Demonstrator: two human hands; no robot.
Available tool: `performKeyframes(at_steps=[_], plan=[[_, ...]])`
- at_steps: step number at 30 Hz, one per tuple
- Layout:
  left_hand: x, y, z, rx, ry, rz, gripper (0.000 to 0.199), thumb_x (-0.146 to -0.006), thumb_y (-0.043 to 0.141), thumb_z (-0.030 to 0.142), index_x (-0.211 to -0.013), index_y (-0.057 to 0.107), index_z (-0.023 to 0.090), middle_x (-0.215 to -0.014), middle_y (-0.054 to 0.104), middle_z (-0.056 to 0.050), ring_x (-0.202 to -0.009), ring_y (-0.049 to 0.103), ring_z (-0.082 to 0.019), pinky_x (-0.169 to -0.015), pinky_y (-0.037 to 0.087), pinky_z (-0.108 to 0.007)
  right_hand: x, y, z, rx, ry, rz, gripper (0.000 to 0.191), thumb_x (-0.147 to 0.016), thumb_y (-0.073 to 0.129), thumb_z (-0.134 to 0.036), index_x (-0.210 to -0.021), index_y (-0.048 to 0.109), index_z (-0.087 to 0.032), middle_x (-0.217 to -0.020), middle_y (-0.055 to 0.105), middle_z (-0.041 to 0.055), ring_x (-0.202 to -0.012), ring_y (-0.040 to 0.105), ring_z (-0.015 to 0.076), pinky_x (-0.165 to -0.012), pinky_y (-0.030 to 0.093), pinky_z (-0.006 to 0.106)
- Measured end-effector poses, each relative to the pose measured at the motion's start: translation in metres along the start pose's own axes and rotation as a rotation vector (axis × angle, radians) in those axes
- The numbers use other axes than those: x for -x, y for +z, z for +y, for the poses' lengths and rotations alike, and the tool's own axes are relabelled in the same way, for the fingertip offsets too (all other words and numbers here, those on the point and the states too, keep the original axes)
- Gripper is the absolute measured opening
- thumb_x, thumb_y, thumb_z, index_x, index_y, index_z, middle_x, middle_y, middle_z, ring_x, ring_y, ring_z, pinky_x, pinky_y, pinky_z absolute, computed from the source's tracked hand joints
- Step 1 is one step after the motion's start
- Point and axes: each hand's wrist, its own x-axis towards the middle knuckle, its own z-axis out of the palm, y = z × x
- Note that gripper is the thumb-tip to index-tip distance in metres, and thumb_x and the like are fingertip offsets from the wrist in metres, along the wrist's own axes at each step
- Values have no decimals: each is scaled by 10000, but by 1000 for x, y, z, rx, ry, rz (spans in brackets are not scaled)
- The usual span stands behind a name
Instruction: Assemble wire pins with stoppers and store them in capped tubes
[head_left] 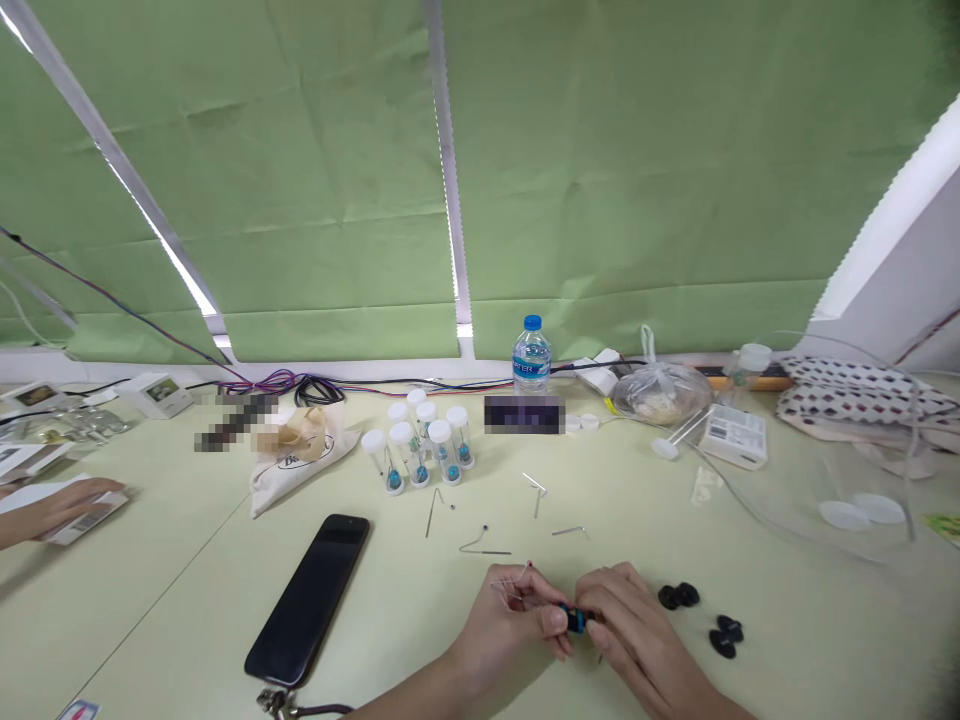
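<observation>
My left hand [504,625] is closed, its thumb and fingers pinching a small black-and-blue part [575,619]. From the same hand sticks up a thin bent wire [517,577] with a red tip. My right hand [637,632] grips the other side of the small part, fingertips wrapped round it, so much of it is hidden. Just beyond my hands lie bent metal rods: one with a dark ball tip [474,542], another [435,510], and a short L-shaped one [568,531]. Right of my right hand are small black discs [678,596] and another black cluster [726,636].
Several clear tubes with white caps [420,445] stand behind the rods. A phone [309,600] lies left, near a cloth pouch [300,455]. A water bottle [532,358] and plastic bag [660,390] stand at the back. Another person's hand [75,500] rests on a box, far left.
</observation>
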Motion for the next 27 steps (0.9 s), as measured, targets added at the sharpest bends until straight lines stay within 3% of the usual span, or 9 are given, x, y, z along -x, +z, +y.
performKeyframes(at_steps=[6, 12, 16, 27], plan=[[-1, -1, -1, 6, -22, 26, 317, -569, 861, 327, -678, 704, 73, -546, 656, -70, -480, 606, -140, -500, 470, -245, -1, 1, -3, 48, 12, 10, 94, -928, 448, -172, -979, 510, -221, -896, 600, 56, -783, 566, 189, -718, 462, 315], [-1, 0, 1, -3, -9, 10, 314, -574, 857, 332, -673, 703, 76, -551, 661, -75, -477, 603, -139, -499, 461, -244, 2, 2, 0, 18, 60, -10, 76, -938, 441, -212, -995, 492, -211, -949, 578, 68, -815, 544, 194, -740, 459, 330], [-1, -1, 2, -10, -1, 4, 296, -587, 851, 317, -676, 706, 74, -551, 662, -72, -480, 608, -140, -499, 468, -243, 1, 6, 3, 24, 25, -19, 114, -959, 389, -189, -944, 498, -217, -880, 580, 49, -782, 538, 189, -729, 437, 333], [-2, -1, 3, -11, -5, -4, 292, -586, 851, 308, -670, 698, 75, -552, 664, -75, -483, 615, -143, -495, 472, -241, 2, 2, 0, 53, 21, -7, 83, -927, 465, -212, -993, 513, -225, -952, 590, 61, -794, 554, 194, -725, 465, 315]])
